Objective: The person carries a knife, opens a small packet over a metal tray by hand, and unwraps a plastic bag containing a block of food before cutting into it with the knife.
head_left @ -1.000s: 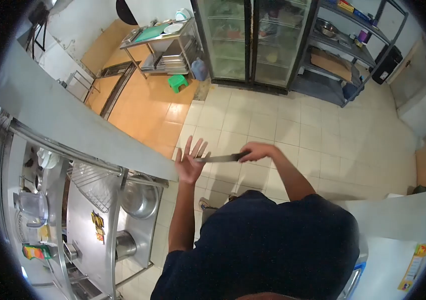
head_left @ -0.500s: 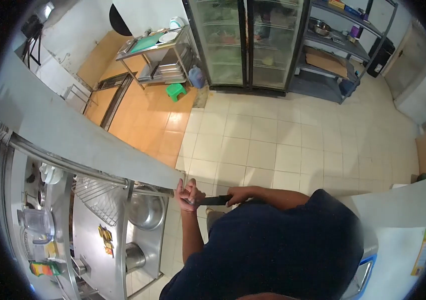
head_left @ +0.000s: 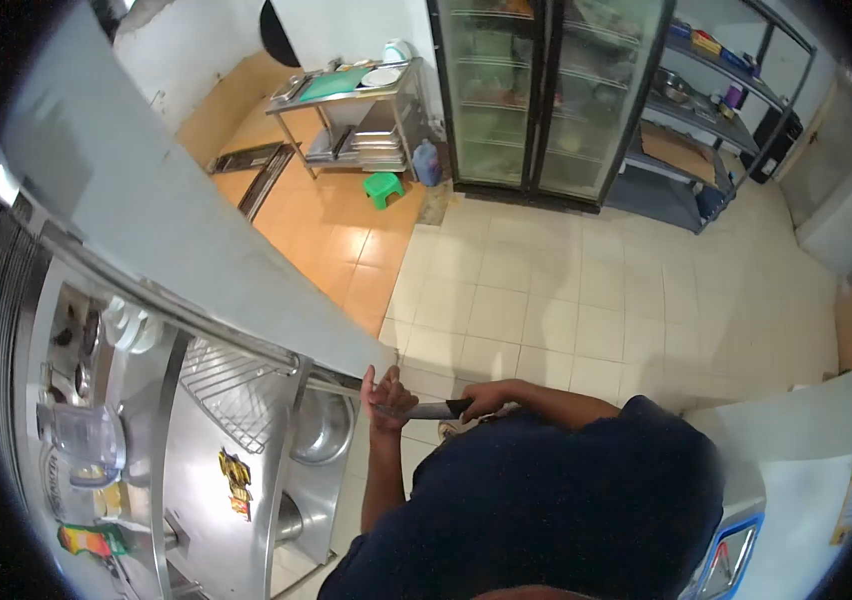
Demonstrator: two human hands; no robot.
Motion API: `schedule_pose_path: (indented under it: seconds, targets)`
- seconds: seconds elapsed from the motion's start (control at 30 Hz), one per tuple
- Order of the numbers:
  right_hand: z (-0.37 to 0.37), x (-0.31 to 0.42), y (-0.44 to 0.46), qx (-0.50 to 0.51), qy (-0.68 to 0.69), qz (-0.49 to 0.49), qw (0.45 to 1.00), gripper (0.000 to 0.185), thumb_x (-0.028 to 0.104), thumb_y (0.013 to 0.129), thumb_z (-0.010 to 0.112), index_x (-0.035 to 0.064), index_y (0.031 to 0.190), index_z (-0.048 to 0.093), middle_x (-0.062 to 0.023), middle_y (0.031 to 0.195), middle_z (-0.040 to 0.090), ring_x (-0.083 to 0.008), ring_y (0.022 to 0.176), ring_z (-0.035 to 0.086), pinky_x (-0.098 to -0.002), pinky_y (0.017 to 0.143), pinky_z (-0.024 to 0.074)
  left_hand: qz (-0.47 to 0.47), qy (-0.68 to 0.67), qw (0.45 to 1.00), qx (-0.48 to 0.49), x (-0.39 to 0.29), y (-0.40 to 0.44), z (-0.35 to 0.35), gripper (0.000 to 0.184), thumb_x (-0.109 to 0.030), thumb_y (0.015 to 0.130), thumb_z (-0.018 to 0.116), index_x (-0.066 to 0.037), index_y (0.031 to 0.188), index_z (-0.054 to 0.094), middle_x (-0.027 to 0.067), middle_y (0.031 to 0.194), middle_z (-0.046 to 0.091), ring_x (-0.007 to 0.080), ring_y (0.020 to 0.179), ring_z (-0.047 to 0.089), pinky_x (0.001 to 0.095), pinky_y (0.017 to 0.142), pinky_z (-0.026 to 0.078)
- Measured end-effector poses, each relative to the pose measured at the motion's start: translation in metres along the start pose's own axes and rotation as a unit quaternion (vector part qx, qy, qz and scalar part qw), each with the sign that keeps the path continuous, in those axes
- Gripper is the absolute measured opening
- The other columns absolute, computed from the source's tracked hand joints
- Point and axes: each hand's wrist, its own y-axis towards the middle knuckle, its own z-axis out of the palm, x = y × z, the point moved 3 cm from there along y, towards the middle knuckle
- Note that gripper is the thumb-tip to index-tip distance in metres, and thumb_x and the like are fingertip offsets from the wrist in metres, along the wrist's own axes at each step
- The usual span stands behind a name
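Note:
A knife with a dark handle and a grey blade (head_left: 431, 411) lies roughly level between my two hands, in front of my torso. My right hand (head_left: 487, 399) is closed around its handle. At the other end, my left hand (head_left: 389, 398) holds the blade near its tip, index finger pointing up and the other fingers partly curled. The tip itself is hidden by the left hand.
To my left stands a steel counter (head_left: 196, 490) with a wire rack (head_left: 236, 395), yellow packets (head_left: 236, 482) and a steel bowl (head_left: 322, 425). Glass-door fridges (head_left: 541, 100), grey shelves (head_left: 686, 120) and a green stool (head_left: 383, 189) are farther off.
The view has shifted, so the room appears farther right and lower. Turned slightly, the blade now shows grey instead of dark. Both hands stay on the knife.

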Motion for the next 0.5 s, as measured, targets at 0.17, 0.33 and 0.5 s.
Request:
schedule_pose_path:
  seconds: [0.17, 0.33, 0.5]
  targets:
    - [-0.011, 0.022, 0.032, 0.014, -0.066, -0.020, 0.998, 0.038, 0.037, 0.083, 0.072, -0.0007, 0.083, 0.066, -0.0024, 0.067, 0.060, -0.0177, 0.062, 0.054, -0.0372, 0.058, 0.0438, 0.025, -0.030, 0.997, 0.069, -0.030, -0.011, -0.003, 0.062, -0.055, 0.101, 0.024, -0.003, 0.103, 0.058, -0.0012, 0.044, 0.031, 0.0126, 0.039, 0.027, 0.0305, 0.049, 0.029]
    - [-0.008, 0.043, 0.022, -0.053, -0.022, 0.015, 0.998, 0.041, 0.039, 0.081, 0.073, -0.0016, 0.089, 0.067, -0.0051, 0.073, 0.064, -0.0179, 0.068, 0.059, -0.0370, 0.060, 0.0456, -0.014, -0.075, 0.992, 0.100, -0.046, 0.001, -0.009, 0.061, -0.056, 0.101, 0.027, -0.003, 0.103, 0.057, -0.0003, 0.045, 0.032, 0.0129, 0.041, 0.032, 0.0310, 0.051, 0.030]
    - [-0.014, 0.002, 0.016, -0.046, 0.013, 0.011, 0.999, 0.043, 0.039, 0.081, 0.073, -0.0019, 0.090, 0.069, -0.0056, 0.076, 0.066, -0.0168, 0.071, 0.061, -0.0352, 0.062, 0.0467, -0.087, -0.060, 0.991, 0.081, -0.029, 0.039, -0.021, 0.061, -0.055, 0.101, 0.027, -0.003, 0.103, 0.057, -0.0010, 0.045, 0.034, 0.0126, 0.041, 0.033, 0.0302, 0.052, 0.032]
